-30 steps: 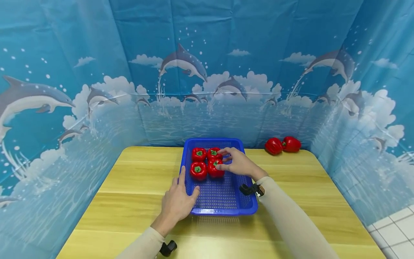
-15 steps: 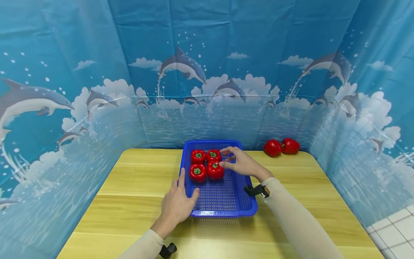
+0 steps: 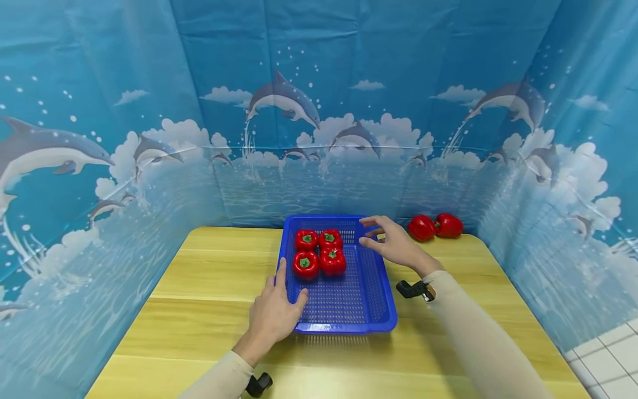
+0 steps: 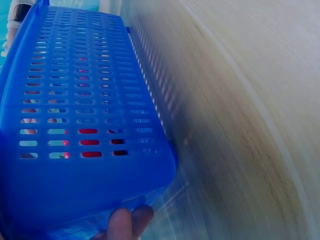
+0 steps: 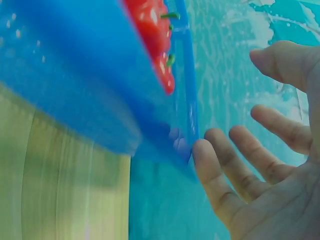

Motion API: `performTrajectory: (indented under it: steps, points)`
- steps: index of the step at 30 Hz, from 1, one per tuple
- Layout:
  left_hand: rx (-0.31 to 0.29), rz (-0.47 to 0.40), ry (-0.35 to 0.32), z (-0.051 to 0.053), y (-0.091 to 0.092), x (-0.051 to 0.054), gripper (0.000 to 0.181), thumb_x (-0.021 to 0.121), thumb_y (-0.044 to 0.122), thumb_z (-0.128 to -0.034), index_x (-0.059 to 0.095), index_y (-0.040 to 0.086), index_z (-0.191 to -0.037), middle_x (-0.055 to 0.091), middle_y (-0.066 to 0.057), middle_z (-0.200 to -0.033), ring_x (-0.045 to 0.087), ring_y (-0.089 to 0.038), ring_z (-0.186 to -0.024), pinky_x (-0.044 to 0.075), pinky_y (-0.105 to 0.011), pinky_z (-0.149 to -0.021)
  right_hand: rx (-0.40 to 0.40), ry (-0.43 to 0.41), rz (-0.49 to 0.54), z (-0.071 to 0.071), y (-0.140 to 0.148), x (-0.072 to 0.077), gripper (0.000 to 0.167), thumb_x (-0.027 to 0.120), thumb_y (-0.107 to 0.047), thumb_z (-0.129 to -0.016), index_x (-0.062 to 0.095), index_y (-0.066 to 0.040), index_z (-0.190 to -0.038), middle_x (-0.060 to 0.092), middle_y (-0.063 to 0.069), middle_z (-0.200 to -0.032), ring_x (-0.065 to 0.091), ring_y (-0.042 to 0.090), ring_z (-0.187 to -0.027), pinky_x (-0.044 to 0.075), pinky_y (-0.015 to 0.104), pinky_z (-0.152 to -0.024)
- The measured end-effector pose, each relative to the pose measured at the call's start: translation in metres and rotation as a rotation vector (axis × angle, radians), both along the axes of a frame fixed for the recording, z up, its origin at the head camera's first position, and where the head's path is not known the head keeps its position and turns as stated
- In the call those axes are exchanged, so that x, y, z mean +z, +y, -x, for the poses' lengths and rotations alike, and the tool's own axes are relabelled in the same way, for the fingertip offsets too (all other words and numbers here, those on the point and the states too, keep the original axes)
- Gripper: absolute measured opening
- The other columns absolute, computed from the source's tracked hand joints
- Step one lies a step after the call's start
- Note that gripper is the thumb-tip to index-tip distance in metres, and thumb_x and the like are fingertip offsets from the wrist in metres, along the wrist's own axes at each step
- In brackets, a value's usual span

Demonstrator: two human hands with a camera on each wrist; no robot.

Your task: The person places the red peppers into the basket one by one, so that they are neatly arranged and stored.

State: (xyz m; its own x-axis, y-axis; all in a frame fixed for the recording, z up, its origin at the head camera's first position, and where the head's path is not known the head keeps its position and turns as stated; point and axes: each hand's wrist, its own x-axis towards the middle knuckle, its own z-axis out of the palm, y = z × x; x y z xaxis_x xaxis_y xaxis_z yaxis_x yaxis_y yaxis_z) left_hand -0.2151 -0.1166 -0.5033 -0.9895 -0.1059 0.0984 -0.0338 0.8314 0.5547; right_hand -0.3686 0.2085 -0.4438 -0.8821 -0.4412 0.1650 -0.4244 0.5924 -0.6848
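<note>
In the head view, a blue plastic basket (image 3: 344,327) stands on the table with several red bell peppers (image 3: 305,265) in its far left part, green stems up. My left hand (image 3: 274,313) holds the basket's left side, thumb over the inner side and the index finger along the rim. Two fingertips (image 4: 120,223) show at the basket's lower edge in the left wrist view. Over the basket's far right rim, my right hand (image 3: 396,242) is raised with spread, slightly bent fingers and nothing in it. The right wrist view shows its palm beside the rim.
Two more red bell peppers (image 3: 421,228) lie side by side at the table's far right edge. Behind the wooden table (image 3: 199,327) hangs a blue curtain (image 3: 319,183) printed with dolphins, also enclosing both sides. White floor tiles (image 3: 618,354) show at lower right.
My right hand has moved off the near right bell pepper in the basket, rightward to the rim, its fingers spreading. The peppers, basket and left hand have stayed in place.
</note>
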Motion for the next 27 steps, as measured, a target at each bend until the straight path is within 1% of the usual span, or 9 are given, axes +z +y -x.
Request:
performTrajectory:
  steps: [4, 9, 13, 16, 19, 22, 24, 27]
  points:
    - [0.003, -0.004, 0.001, -0.001, 0.001, -0.001, 0.102, 0.074, 0.054, -0.1084, 0.022, 0.019, -0.188, 0.06, -0.027, -0.167, 0.081, -0.049, -0.112, 0.069, -0.067, -0.097, -0.047, 0.02, -0.014, 0.002, 0.016, -0.005, 0.063, 0.073, -0.042, -0.117, 0.056, -0.012, -0.17, 0.057, 0.021, -0.17, 0.07, 0.046, -0.147, 0.065, 0.067, -0.111]
    - [0.006, -0.017, -0.018, -0.004, 0.003, -0.004, 0.102, 0.076, 0.053, -0.1077, 0.023, 0.019, -0.188, 0.06, -0.027, -0.168, 0.081, -0.048, -0.112, 0.069, -0.067, -0.096, -0.09, 0.02, -0.021, 0.007, 0.041, -0.015, 0.06, 0.07, -0.036, -0.119, 0.055, -0.01, -0.171, 0.05, 0.026, -0.173, 0.065, 0.052, -0.15, 0.063, 0.07, -0.113]
    - [0.005, -0.03, -0.02, -0.005, 0.003, -0.005, 0.102, 0.076, 0.052, -0.1074, 0.024, 0.018, -0.188, 0.06, -0.027, -0.168, 0.081, -0.046, -0.11, 0.07, -0.066, -0.095, -0.137, 0.028, -0.022, 0.012, 0.06, -0.023, 0.059, 0.069, -0.033, -0.119, 0.054, -0.01, -0.171, 0.046, 0.028, -0.173, 0.06, 0.057, -0.154, 0.057, 0.075, -0.12]
    - [0.006, -0.027, -0.015, -0.005, 0.002, -0.005, 0.102, 0.076, 0.052, -0.1076, 0.024, 0.019, -0.188, 0.06, -0.027, -0.168, 0.081, -0.045, -0.108, 0.07, -0.065, -0.094, -0.165, 0.042, -0.028, 0.017, 0.071, -0.029, 0.061, 0.068, -0.037, -0.119, 0.053, -0.009, -0.172, 0.044, 0.031, -0.173, 0.057, 0.057, -0.155, 0.052, 0.077, -0.124]
    - [0.01, -0.017, -0.015, -0.004, 0.001, -0.003, 0.102, 0.075, 0.053, -0.1078, 0.023, 0.019, -0.188, 0.061, -0.026, -0.168, 0.081, -0.043, -0.105, 0.07, -0.063, -0.092, -0.189, 0.047, -0.043, 0.021, 0.08, -0.035, 0.063, 0.067, -0.039, -0.12, 0.052, -0.007, -0.172, 0.04, 0.034, -0.175, 0.052, 0.058, -0.156, 0.05, 0.077, -0.124]
    - [0.004, -0.015, -0.015, -0.002, 0.001, -0.001, 0.102, 0.075, 0.052, -0.1077, 0.022, 0.019, -0.189, 0.061, -0.026, -0.168, 0.08, -0.041, -0.101, 0.071, -0.062, -0.089, -0.214, 0.05, -0.063, 0.025, 0.088, -0.038, 0.066, 0.067, -0.038, -0.12, 0.05, -0.005, -0.173, 0.035, 0.037, -0.178, 0.045, 0.059, -0.159, 0.048, 0.08, -0.124]
    - [0.002, -0.02, -0.013, -0.001, 0.001, 0.0, 0.102, 0.075, 0.052, -0.1077, 0.022, 0.019, -0.189, 0.061, -0.026, -0.167, 0.079, -0.04, -0.098, 0.071, -0.061, -0.088, -0.229, 0.05, -0.073, 0.028, 0.094, -0.039, 0.067, 0.068, -0.037, -0.119, 0.048, -0.004, -0.174, 0.031, 0.038, -0.181, 0.038, 0.06, -0.163, 0.044, 0.083, -0.126]
    - [0.003, -0.021, -0.017, -0.001, 0.001, 0.0, 0.103, 0.076, 0.052, -0.1077, 0.022, 0.019, -0.189, 0.061, -0.026, -0.167, 0.079, -0.039, -0.098, 0.071, -0.061, -0.09, -0.249, 0.048, -0.097, 0.032, 0.101, -0.043, 0.071, 0.068, -0.037, -0.119, 0.044, -0.002, -0.175, 0.026, 0.039, -0.183, 0.029, 0.062, -0.168, 0.036, 0.088, -0.129]
